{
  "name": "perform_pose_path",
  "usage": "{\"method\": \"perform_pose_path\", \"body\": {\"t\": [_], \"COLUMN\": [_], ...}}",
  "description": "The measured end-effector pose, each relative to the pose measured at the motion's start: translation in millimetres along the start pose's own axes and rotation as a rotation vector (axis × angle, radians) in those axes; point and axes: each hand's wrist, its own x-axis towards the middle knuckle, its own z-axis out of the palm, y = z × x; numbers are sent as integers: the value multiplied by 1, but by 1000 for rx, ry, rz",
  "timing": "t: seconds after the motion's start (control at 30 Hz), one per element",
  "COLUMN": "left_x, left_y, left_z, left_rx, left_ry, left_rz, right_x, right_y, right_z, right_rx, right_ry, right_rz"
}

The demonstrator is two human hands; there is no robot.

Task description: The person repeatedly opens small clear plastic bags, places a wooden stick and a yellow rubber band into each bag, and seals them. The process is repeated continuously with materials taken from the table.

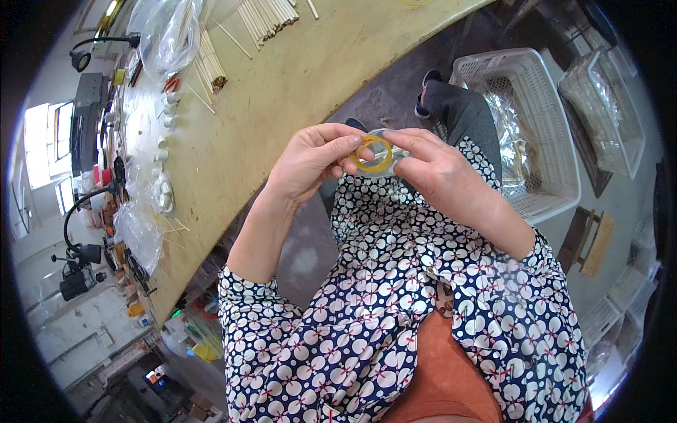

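In front of my lap, both hands meet over a small piece of clear plastic, likely a bag (400, 154). A thin yellow ring-shaped loop (373, 169) lies against the plastic; I cannot tell whether it is around or inside it. My left hand (315, 159) pinches the loop's left side between thumb and fingers. From the other side, my right hand (443, 169) has its fingers closed on the plastic, with the fingertips close to the loop's right edge. The fingers partly cover both things.
A long yellowish table (261, 106) runs along my left, with bundles of thin wooden sticks (264, 20), plastic bags (166, 39) and small white cylinders (168, 121). White plastic crates (539, 141) with clear wrapping stand to the right. Another person's leg (458, 109) shows beside the nearer crate.
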Motion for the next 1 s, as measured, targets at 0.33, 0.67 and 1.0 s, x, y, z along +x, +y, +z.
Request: {"method": "perform_pose_path", "body": {"t": [0.33,0.67,1.0], "left_x": [-8,-7,0], "left_y": [-20,-20,-8], "left_z": [-9,-10,19], "left_rx": [-120,-59,469], "left_ry": [4,-6,25], "left_rz": [-43,-58,29], "right_x": [1,0,-6], "right_y": [-6,-5,5], "right_z": [5,4,3], "right_rx": [4,63,73], "right_ry": [-58,-71,-29], "right_rz": [-17,6,32]}}
